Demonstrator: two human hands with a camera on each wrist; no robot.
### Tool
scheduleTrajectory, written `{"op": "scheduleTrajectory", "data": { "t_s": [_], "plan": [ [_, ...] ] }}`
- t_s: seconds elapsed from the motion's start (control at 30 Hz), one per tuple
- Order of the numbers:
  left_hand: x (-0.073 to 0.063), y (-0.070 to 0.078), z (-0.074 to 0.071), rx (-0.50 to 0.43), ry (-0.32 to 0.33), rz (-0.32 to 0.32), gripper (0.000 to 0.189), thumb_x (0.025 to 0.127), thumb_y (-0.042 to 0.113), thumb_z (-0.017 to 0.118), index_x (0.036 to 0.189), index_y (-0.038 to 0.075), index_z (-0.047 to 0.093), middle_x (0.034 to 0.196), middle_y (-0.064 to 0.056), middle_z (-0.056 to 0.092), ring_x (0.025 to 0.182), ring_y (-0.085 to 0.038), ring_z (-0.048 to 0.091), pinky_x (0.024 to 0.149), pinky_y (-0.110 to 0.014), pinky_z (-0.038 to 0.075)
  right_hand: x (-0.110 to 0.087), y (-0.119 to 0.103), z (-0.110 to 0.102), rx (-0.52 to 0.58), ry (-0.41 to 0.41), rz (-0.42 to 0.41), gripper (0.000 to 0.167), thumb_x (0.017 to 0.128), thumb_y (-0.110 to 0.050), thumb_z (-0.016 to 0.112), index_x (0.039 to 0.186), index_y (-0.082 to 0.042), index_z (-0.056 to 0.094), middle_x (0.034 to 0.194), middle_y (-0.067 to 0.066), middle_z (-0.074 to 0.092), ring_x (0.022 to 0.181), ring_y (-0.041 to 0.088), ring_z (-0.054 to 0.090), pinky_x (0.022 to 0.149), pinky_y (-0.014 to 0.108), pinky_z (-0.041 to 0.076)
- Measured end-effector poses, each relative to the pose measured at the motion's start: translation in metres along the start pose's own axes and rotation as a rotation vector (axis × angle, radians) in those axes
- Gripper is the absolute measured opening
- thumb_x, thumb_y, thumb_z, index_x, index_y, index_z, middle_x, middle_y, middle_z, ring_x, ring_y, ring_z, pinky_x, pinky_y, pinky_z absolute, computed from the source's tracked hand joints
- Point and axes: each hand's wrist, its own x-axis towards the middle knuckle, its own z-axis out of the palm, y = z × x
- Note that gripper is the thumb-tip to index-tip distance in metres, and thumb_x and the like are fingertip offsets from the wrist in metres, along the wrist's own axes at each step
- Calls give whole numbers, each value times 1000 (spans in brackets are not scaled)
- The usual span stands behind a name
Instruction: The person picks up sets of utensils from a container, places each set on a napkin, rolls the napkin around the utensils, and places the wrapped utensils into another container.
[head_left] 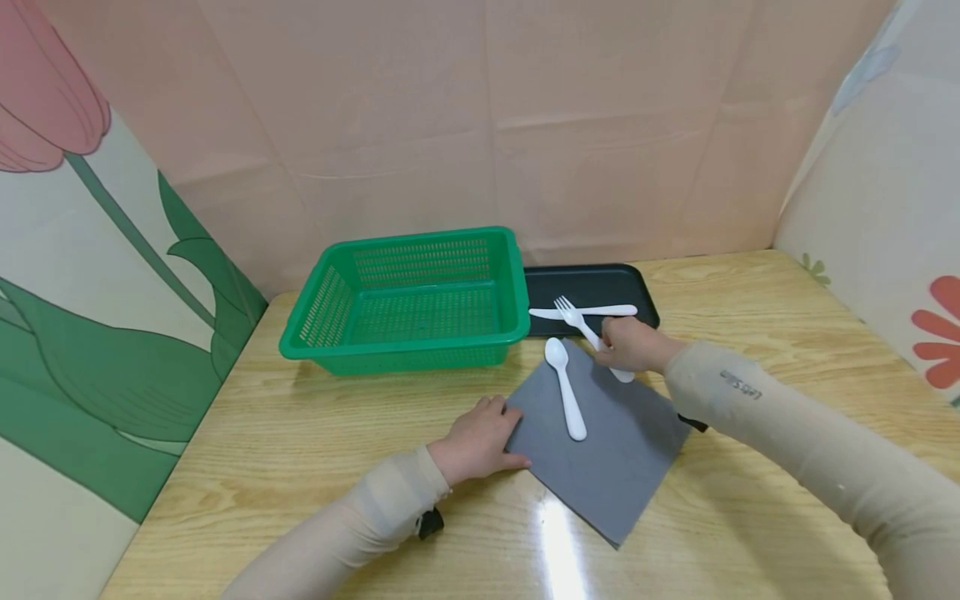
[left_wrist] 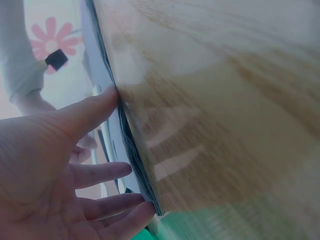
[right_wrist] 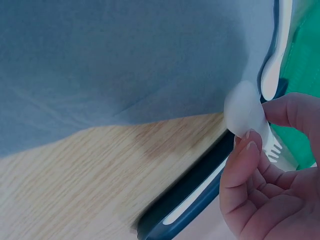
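A folded grey cloth (head_left: 600,467) lies slantwise on the table with a white plastic spoon (head_left: 564,387) on it. My left hand (head_left: 480,439) touches the cloth's left edge; in the left wrist view its thumb (left_wrist: 95,107) and spread fingers meet the layered edge. Between thumb and fingers my right hand (head_left: 633,343) pinches a white plastic fork (head_left: 573,317) by its handle. The fork's tines point toward the black tray (head_left: 585,279), overlapping a white plastic knife (head_left: 615,310) that lies there. In the right wrist view the rounded handle end (right_wrist: 243,107) sticks out past the fingertips.
A green slotted basket (head_left: 412,357) stands left of the tray, at the back of the wooden table (head_left: 337,433). Behind it hangs a pinkish cloth backdrop (head_left: 390,125). Printed flower panels (head_left: 180,350) flank the table on both sides.
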Motion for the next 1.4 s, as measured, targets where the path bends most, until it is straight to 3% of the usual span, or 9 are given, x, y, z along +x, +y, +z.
{"op": "scheduleTrajectory", "data": {
  "t_s": [0.93, 1.4],
  "plan": [
    [0, 1, -1, 5, 0, -3, 64, 82, 50, 65, 127, 5, 53, 117, -12, 56, 103, -20, 53, 83, -29, 50, -1, -4, 5, 35, -48, 36, 24, 84, -22, 61, 88, 1, 54, 74, 7, 56, 61, 13, 52, 52, 23, 42],
    [0, 1, -1, -2, -8, -8, 64, 82, 50, 65, 128, 6, 53, 119, -12, 55, 105, -20, 52, 85, -30, 50, -4, -10, 7, 98, -122, 94, 23, 86, -22, 61, 88, -1, 53, 73, 7, 57, 57, 12, 56, 50, 23, 45]
  ]
}}
